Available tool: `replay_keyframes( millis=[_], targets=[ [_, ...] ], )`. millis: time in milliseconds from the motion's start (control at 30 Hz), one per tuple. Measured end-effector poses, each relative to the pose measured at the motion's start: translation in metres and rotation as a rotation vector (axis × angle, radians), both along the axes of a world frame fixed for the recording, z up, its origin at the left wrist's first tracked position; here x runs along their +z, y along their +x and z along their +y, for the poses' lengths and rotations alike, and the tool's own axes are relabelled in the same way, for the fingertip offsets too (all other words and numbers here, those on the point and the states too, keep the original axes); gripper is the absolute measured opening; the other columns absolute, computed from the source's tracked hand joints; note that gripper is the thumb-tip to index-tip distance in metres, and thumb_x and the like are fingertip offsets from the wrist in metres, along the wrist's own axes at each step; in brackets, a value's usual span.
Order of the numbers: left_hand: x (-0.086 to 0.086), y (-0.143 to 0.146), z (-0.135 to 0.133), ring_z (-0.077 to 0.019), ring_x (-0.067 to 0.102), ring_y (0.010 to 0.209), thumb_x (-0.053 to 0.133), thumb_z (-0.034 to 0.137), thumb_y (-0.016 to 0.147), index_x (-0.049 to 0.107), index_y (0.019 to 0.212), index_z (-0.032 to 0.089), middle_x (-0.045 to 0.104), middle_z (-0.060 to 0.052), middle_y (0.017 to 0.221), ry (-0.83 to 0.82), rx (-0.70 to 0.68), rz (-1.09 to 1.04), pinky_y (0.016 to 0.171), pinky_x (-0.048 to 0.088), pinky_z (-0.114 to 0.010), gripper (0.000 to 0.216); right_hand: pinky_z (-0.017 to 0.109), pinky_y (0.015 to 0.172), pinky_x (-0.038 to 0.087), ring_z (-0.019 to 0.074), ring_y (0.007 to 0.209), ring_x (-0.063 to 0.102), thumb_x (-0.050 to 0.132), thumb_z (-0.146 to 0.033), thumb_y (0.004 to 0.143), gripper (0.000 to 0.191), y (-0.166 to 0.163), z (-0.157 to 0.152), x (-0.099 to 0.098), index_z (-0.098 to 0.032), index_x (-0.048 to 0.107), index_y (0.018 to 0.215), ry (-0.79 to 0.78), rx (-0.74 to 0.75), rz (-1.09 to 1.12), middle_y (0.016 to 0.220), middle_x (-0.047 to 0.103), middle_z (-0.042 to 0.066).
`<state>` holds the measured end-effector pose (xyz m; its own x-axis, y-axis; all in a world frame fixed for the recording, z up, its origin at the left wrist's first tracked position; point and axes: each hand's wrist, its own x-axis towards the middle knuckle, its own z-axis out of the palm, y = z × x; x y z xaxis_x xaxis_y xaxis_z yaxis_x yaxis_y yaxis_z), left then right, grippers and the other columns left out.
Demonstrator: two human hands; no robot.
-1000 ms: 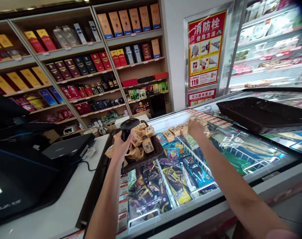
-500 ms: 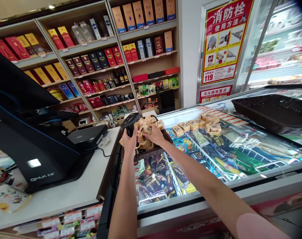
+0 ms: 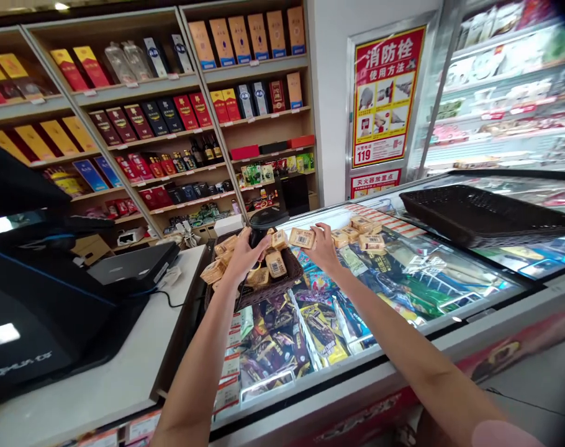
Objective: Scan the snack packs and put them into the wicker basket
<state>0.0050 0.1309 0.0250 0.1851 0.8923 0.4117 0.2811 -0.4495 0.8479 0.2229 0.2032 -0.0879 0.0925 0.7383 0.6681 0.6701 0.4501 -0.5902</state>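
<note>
My left hand [image 3: 243, 257] is wrapped around the handle of a black barcode scanner [image 3: 269, 217], above a dark brown woven basket [image 3: 282, 284]. Several small tan packets [image 3: 276, 266] with barcodes lie in the basket. Just to the right, my right hand [image 3: 324, 251] pinches one tan packet [image 3: 302, 238] by its right end, its printed label turned up toward me. More tan packets [image 3: 370, 242] rest on the freezer's glass top beyond my right hand, a few partly hidden behind it.
Under the glass, the chest freezer [image 3: 380, 347] holds wrapped ice creams in wire dividers. A dark woven tray [image 3: 478, 214] sits at its right. On the left counter [image 3: 100, 366] stands a black checkout terminal [image 3: 40, 310]. Shelves [image 3: 259, 136] of boxes line the back wall.
My right hand has left the packets in the basket and moved right with one packet. The scanner has turned and shifted right over the basket. The view has swung slightly right.
</note>
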Motion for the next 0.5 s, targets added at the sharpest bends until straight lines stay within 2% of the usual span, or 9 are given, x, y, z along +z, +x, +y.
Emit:
replay_keyframes(
  millis=[133,267,500],
  targets=[
    [0.003,0.011,0.004,-0.0096,0.046,0.048,0.072,0.052,0.081,0.056,0.091,0.02,0.054,0.004,0.062,-0.05,-0.061,0.083,0.047,0.034,-0.022,0.037,0.046,0.104,0.05,0.032,0.129,0.053,0.074,-0.023,0.076,0.051,0.016,0.005,-0.01,-0.015,0.054,0.122,0.025,-0.065,0.017,0.14,0.041,0.02],
    [-0.011,0.019,0.005,-0.01,0.046,0.048,0.071,0.052,0.082,0.057,0.092,0.02,0.053,0.004,0.061,-0.088,-0.066,0.101,0.047,0.035,-0.022,0.036,0.044,0.097,0.054,0.0321,0.127,0.053,0.074,-0.025,0.076,0.05,0.029,0.008,-0.014,-0.015,0.054,0.12,0.012,-0.12,-0.018,0.136,0.046,0.019],
    [-0.03,0.032,0.012,-0.0115,0.044,0.045,0.07,0.059,0.08,0.057,0.089,0.021,0.047,0.007,0.054,-0.145,-0.083,0.138,0.044,0.032,-0.023,0.041,0.044,0.105,0.049,0.0302,0.127,0.052,0.075,-0.032,0.077,0.052,0.038,0.004,-0.01,-0.015,0.054,0.121,0.027,-0.186,-0.026,0.13,0.05,0.018]
  ],
)
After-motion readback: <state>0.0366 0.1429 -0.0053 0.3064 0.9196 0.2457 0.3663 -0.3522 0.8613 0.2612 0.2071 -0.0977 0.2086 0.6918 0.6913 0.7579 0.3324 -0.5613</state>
